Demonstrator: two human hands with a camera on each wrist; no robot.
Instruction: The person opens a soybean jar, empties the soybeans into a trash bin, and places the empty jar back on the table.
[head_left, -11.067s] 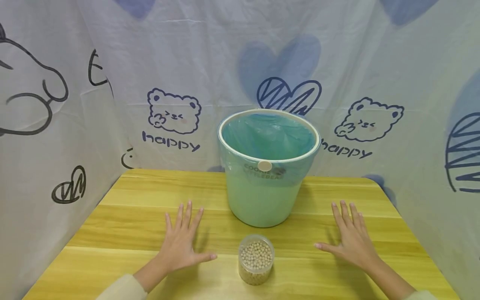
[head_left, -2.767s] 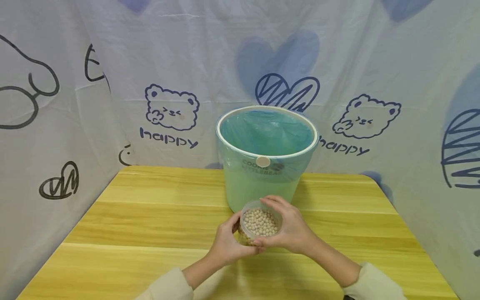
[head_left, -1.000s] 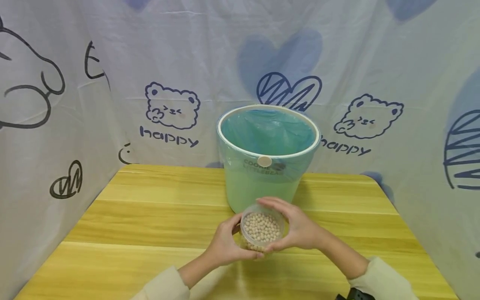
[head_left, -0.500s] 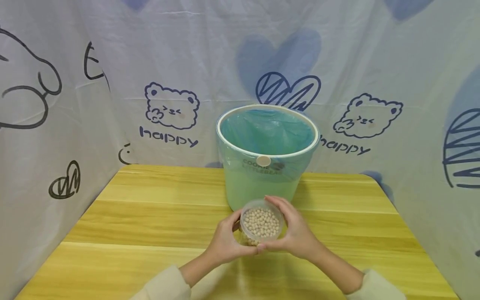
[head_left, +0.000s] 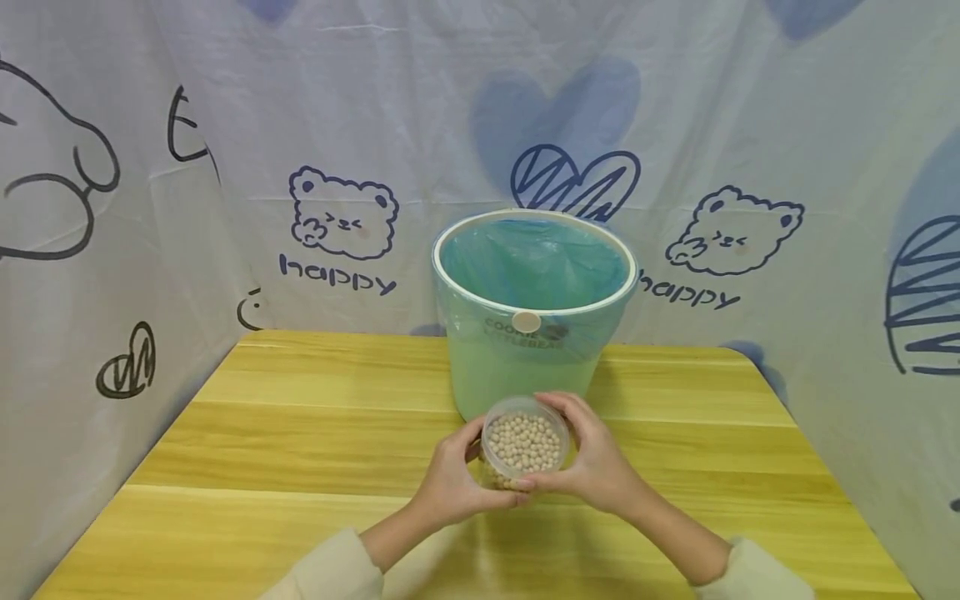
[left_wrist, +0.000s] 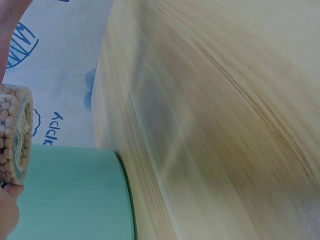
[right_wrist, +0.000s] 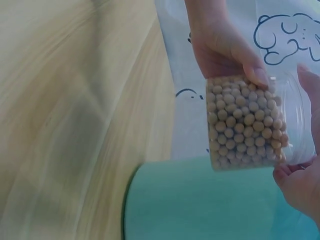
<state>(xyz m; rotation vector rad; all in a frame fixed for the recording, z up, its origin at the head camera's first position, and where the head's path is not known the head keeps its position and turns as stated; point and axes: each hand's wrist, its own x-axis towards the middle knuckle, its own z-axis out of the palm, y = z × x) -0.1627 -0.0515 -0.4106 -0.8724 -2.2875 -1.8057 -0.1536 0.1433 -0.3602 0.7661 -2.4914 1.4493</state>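
A clear plastic jar (head_left: 525, 443) without a lid, mostly filled with round beige beans (right_wrist: 245, 122), is held up off the table between both hands. My left hand (head_left: 453, 483) grips its left side and lower part, thumb across the near side. My right hand (head_left: 600, 462) holds it near the rim, fingers on the far side and thumb at the front. In the left wrist view a label (left_wrist: 21, 132) shows on the jar's base. Right behind the jar stands a mint-green trash bin (head_left: 525, 375) with a white rim and a translucent blue bag lining it.
The wood-grain table (head_left: 300, 450) reaches to a white cloth backdrop (head_left: 420, 125) with blue hearts and cartoon bears, behind and at both sides. The bin's wall is close in front of the hands.
The jar stood on the table with both hands spread apart long before; it was then lifted in both hands. Over the last second it shifts only slightly, while the right hand adjusts a little.
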